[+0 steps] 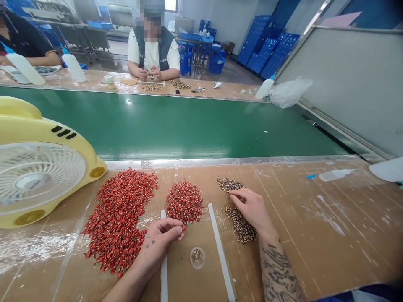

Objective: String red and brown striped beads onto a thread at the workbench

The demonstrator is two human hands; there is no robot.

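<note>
My left hand (165, 235) is closed in a pinch on a small red piece (183, 227), just in front of a round pile of red pieces with pale tips (184, 201). A larger pile of red pieces (122, 214) spreads to its left. My right hand (248, 205) has thumb and forefinger together between two heaps of small dark-and-pale pieces, a far heap (229, 183) and a near heap (241, 226). Whether its fingertips hold one is too small to make out. Between my hands, a small clear cup (197, 257) with amber contents stands on a cardboard mat (195, 285).
A yellow fan (75, 147) stands at the left. Beyond the table runs a green conveyor belt (195, 126). Across it a person (154, 54) handles small pieces; another sits far left. A squeeze bottle (335, 175) lies at the right, near a grey panel (355, 84).
</note>
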